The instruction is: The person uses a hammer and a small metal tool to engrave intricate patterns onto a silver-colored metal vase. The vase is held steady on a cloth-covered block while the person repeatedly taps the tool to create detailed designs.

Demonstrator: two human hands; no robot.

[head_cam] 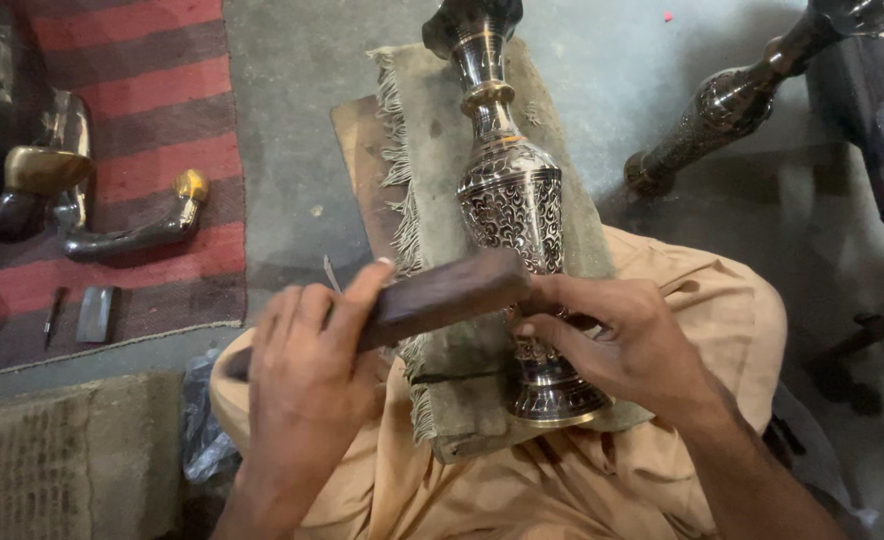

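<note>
An engraved metal vase (510,210), shiny and dark with a brass ring at the narrow neck, is lying on a fringed grey cloth (422,130) across the person's lap. The left hand (307,385) is closing around a dark wooden block (442,296), thumb on top. The right hand (617,335) is pinching something small against the vase; what it is cannot be told. A second vase (732,100) is lying near, and dark curved metal pieces (132,235) are resting on a striped red rug (152,110).

A metalcraft workshop: engraved metal vases (510,200) and unfinished pieces (132,235) lie on the concrete floor (292,120).
</note>
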